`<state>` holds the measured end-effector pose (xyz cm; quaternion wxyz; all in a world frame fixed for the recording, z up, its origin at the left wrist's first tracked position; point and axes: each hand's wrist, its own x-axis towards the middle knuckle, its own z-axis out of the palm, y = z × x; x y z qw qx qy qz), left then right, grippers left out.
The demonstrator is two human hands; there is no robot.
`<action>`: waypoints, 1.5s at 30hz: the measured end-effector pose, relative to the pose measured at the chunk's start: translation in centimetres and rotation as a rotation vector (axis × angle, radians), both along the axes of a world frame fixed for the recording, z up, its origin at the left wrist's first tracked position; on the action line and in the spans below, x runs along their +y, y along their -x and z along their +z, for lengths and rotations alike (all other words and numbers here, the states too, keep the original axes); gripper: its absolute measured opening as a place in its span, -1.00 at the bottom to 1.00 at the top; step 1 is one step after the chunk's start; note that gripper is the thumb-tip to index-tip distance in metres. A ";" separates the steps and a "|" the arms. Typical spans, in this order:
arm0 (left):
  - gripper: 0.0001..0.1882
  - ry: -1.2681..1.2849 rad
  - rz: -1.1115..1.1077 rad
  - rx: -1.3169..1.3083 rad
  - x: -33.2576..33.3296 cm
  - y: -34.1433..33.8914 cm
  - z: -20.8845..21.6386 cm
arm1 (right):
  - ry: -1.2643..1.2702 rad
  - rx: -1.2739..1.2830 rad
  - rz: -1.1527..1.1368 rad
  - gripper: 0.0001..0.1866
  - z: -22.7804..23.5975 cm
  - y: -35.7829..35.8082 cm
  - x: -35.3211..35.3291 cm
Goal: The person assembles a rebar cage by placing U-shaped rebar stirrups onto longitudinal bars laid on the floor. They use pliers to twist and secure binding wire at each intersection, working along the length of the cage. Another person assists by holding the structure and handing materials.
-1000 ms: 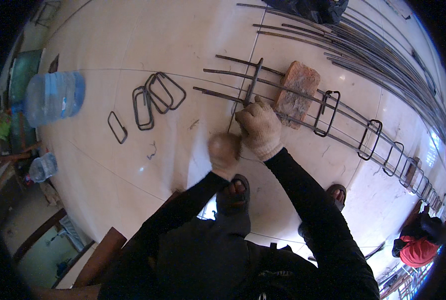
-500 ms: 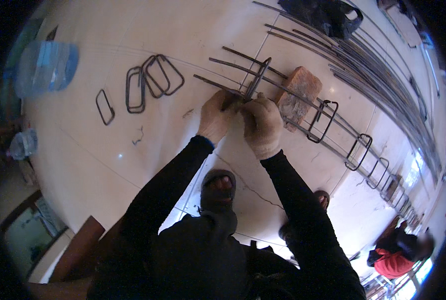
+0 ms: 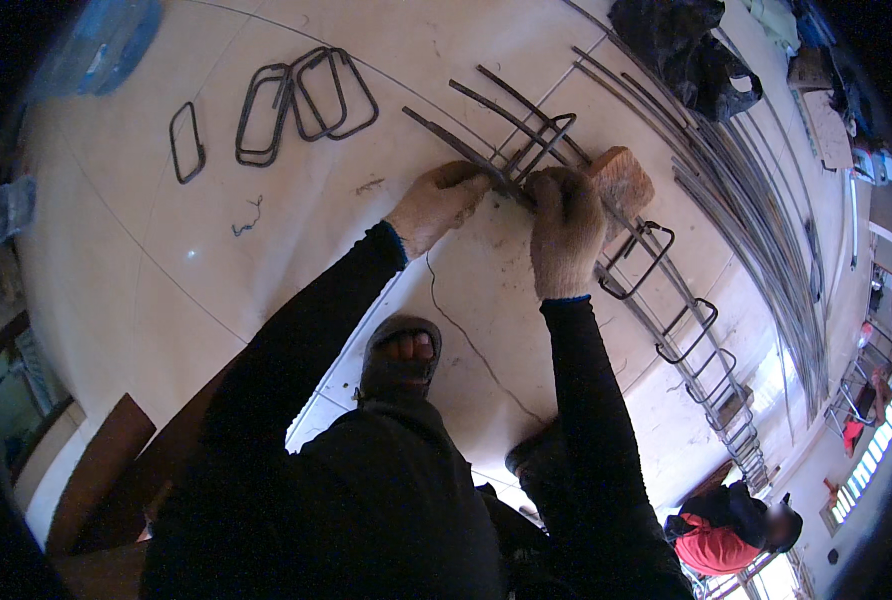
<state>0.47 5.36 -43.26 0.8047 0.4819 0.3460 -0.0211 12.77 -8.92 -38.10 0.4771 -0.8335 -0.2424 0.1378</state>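
My gloved left hand closes its fingers on the nearest of three dark steel bars, short of the bars' free ends. Close beside it, my gloved right hand pinches the near end of a rectangular stirrup, where the stirrup meets that bar. The fingertips hide the exact joint, and any wire there is too small to make out. Beneath the bars, just past my right hand, lies a reddish brick propping them. Further along the bars hang more stirrups, spaced out toward the lower right.
Several loose bent stirrups lie on the tiled floor at upper left. A bundle of long steel bars and a black plastic bag are at the right. My sandalled foot stands below the hands. Another person crouches at lower right.
The view has shifted, so floor items sit higher in it. My left hand has drawn a little away from my right along the bar. The right stays at the stirrup.
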 end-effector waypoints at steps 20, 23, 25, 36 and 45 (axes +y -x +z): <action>-0.75 0.268 0.050 0.113 0.4 -2.5 1.0 | 0.170 -0.177 0.255 -0.78 1.5 -2.9 -0.2; -0.75 0.349 0.064 0.129 0.1 -2.4 0.7 | 0.223 -0.176 0.298 -0.77 2.1 -3.2 0.1; -0.75 0.372 0.061 0.134 0.2 -2.5 0.4 | 0.284 -0.134 0.297 -0.76 2.5 -3.8 0.2; -0.77 0.003 -0.146 0.174 0.2 -2.1 -0.1 | 0.577 -0.212 0.422 -0.74 1.8 -5.3 1.1; -0.81 -0.354 -0.245 0.082 0.4 -2.0 -1.1 | 0.620 -0.307 0.583 -0.74 1.1 -6.1 1.4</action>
